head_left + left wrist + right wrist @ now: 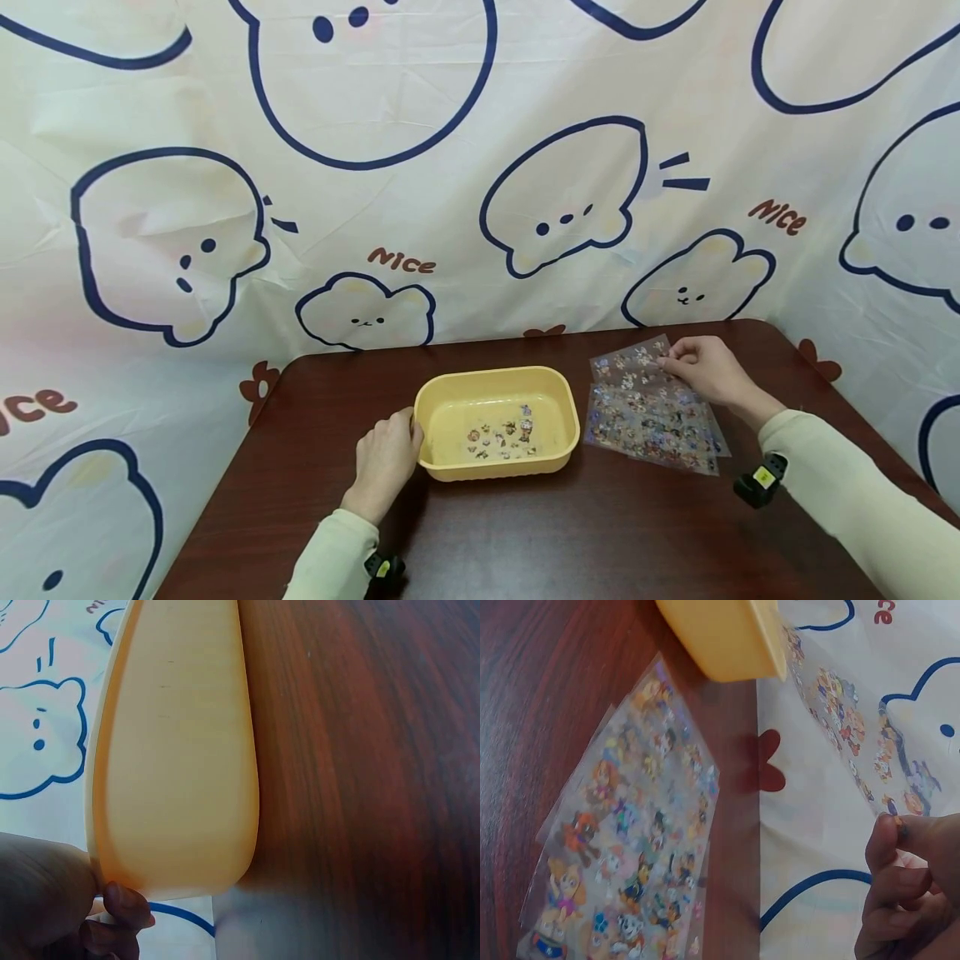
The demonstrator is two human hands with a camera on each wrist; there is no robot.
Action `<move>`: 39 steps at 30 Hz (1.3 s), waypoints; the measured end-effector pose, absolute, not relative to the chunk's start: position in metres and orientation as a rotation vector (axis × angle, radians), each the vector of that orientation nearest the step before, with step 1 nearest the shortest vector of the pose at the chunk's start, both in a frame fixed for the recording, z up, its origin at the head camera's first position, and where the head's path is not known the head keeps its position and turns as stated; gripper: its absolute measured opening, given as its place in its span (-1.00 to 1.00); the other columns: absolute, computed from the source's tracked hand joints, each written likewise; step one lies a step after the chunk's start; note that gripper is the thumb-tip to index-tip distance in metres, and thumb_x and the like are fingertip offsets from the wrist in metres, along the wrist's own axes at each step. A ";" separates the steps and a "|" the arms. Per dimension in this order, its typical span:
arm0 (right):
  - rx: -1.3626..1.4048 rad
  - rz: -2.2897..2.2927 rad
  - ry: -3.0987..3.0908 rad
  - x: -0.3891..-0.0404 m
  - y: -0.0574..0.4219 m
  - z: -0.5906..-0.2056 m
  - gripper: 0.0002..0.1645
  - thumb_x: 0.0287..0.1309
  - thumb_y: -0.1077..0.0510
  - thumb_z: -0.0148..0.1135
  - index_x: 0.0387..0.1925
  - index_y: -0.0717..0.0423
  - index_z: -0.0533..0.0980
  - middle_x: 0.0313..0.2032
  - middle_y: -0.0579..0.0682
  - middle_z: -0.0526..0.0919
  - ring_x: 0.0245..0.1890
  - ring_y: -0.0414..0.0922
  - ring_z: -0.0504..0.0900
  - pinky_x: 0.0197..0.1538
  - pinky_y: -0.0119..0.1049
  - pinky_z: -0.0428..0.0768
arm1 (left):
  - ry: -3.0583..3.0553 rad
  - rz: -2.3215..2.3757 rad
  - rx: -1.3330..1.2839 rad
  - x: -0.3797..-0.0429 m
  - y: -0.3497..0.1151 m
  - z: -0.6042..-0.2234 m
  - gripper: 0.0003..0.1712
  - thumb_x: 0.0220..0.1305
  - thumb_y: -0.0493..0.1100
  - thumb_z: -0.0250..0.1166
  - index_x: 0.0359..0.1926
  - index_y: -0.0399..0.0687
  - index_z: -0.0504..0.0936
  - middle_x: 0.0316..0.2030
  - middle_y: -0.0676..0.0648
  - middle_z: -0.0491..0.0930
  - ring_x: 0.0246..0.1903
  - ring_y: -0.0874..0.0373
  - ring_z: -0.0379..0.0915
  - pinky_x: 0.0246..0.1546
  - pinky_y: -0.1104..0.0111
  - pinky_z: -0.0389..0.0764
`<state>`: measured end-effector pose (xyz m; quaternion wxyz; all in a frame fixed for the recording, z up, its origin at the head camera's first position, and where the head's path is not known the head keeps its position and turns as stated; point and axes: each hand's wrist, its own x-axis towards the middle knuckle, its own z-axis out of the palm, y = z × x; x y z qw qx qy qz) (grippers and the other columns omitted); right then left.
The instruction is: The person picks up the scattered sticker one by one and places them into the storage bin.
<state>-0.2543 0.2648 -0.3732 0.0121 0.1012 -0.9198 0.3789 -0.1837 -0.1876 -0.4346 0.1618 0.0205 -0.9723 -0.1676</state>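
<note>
My left hand (386, 458) grips the left end of a shallow yellow plastic basin (498, 472). In the left wrist view, curled fingers (126, 906) hold the rim at one corner of the basin (176, 772). Inside it lie small colourful cartoon stickers (501, 437). At the right, my right hand (708, 367) pinches the edge of a clear sticker sheet (626, 367) between thumb and fingertips. The right wrist view has this sheet (840, 712) raised and tilted. Below it, more clear sheets of cartoon stickers (630, 840) lie overlapping on the table.
A dark brown wooden table (525, 533) carries the basin and the sheets. Behind and beside it hangs a pale cloth (450, 208) printed with blue-outlined bears. Each wrist wears a small black device, one of them the right wrist device (761, 481).
</note>
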 end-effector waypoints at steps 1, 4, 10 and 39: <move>0.323 1.189 -2.865 -0.254 0.263 -0.372 -0.71 0.42 0.11 0.16 -0.31 0.30 0.51 -0.67 -0.09 0.50 -0.70 -0.23 0.35 -0.56 -0.28 0.37 | -2.775 -0.480 0.060 -0.184 -0.187 -0.435 -0.79 0.33 -0.18 0.21 -0.14 -0.18 0.70 -0.50 -0.20 0.68 -0.64 -0.03 0.51 -0.63 0.10 0.42; 0.354 1.218 -2.854 -0.252 0.259 -0.369 -0.71 0.43 0.11 0.16 -0.30 0.31 0.51 -0.69 -0.10 0.46 -0.73 -0.24 0.31 -0.59 -0.29 0.36 | -2.775 -0.483 0.061 -0.184 -0.187 -0.434 -0.79 0.33 -0.18 0.22 -0.13 -0.18 0.70 -0.48 -0.20 0.69 -0.63 -0.04 0.52 -0.62 0.09 0.43; 0.398 1.244 -2.843 -0.249 0.250 -0.366 -0.73 0.42 0.14 0.16 -0.29 0.31 0.52 -0.70 -0.09 0.43 -0.73 -0.25 0.29 -0.60 -0.29 0.35 | -2.782 -0.484 0.059 -0.183 -0.188 -0.434 -0.72 0.33 -0.19 0.21 -0.03 -0.22 0.70 -0.41 -0.24 0.72 -0.61 -0.05 0.55 -0.61 0.08 0.46; 0.455 1.365 -2.827 -0.249 0.210 -0.374 -0.79 0.39 0.20 0.19 -0.32 0.31 0.52 -0.59 -0.01 0.63 -0.73 -0.27 0.28 -0.62 -0.31 0.33 | -2.775 -0.488 0.067 -0.183 -0.186 -0.433 -0.72 0.34 -0.18 0.21 -0.03 -0.20 0.71 -0.42 -0.23 0.72 -0.61 -0.05 0.55 -0.60 0.07 0.47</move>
